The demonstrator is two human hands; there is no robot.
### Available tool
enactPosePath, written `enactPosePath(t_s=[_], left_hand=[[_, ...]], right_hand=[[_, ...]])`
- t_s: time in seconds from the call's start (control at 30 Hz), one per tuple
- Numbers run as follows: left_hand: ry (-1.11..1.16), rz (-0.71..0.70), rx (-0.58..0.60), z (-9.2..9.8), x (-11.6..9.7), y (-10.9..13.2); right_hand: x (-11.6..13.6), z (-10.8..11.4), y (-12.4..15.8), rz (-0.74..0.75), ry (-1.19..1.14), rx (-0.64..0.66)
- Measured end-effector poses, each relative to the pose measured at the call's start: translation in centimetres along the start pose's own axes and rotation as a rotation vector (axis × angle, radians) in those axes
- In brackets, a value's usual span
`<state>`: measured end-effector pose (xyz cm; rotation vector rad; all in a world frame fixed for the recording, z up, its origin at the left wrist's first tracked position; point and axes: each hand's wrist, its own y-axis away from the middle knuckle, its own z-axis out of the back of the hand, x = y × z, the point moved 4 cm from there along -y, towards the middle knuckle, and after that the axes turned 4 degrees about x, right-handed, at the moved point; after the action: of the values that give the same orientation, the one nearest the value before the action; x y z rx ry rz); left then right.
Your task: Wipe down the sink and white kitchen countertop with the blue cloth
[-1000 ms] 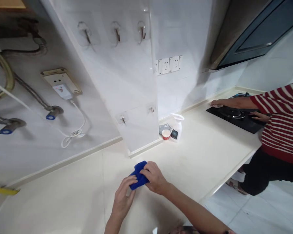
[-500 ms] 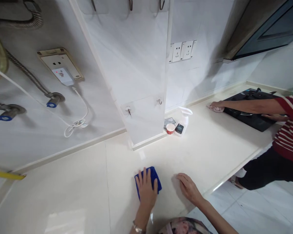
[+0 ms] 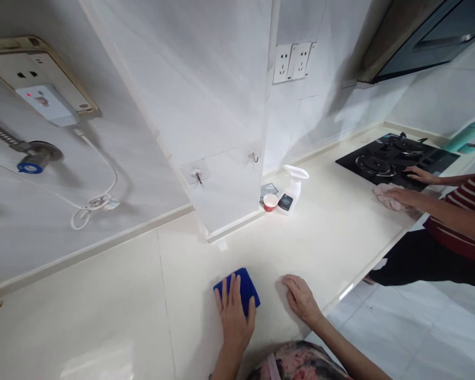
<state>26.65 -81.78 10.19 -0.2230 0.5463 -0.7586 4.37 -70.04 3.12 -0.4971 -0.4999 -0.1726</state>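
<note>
A folded blue cloth (image 3: 245,290) lies on the pale countertop (image 3: 198,253) in front of me. My left hand (image 3: 235,311) rests flat on its left part, fingers spread, pressing it down rather than gripping it. To the right, my right hand (image 3: 303,301) leans on the counter near the front edge, apart from the cloth. Its fingers are together and loosely curled, and nothing shows in them. Past the cloth, by the foot of the wall pillar, stand a white spray bottle (image 3: 293,191) and a small red-and-white tub (image 3: 270,202).
A co-worker's hand (image 3: 404,197) holds a pinkish cloth (image 3: 386,195) beside the black gas hob (image 3: 356,158); the other hand touches the hob. The tiled pillar (image 3: 225,116) with hooks juts out ahead. A plugged-in charger (image 3: 47,103) with a white cable hangs at left.
My view has shifted left and down slightly. My left hand stays on the blue cloth. The co-worker's hand with the pinkish cloth has moved from the hob's far left side to its front edge.
</note>
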Motion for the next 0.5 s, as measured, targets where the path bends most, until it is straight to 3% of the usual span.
enactPosePath(t_s=[0.13,0.2,0.27,0.4,0.5], left_hand=[[-0.221,-0.025,0.123,-3.7,0.8,0.2],[-0.265,-0.028,0.152,-4.2,2.9,0.2],[-0.311,0.026,0.126,-3.4,6.2,-0.1],[-0.376,0.175,0.039,0.3,13.4,-0.5],[-0.375,0.147,0.055,1.9,15.7,-0.5]], right_hand=[[-0.1,-0.1,0.3,-0.008,0.01,-0.002],[-0.2,-0.2,0.4,-0.009,0.014,-0.007],[-0.4,-0.4,0.5,-0.01,0.017,-0.008],[-0.6,-0.2,1.7,0.02,0.038,-0.026],[-0.9,0.5,3.4,0.099,0.077,0.005]])
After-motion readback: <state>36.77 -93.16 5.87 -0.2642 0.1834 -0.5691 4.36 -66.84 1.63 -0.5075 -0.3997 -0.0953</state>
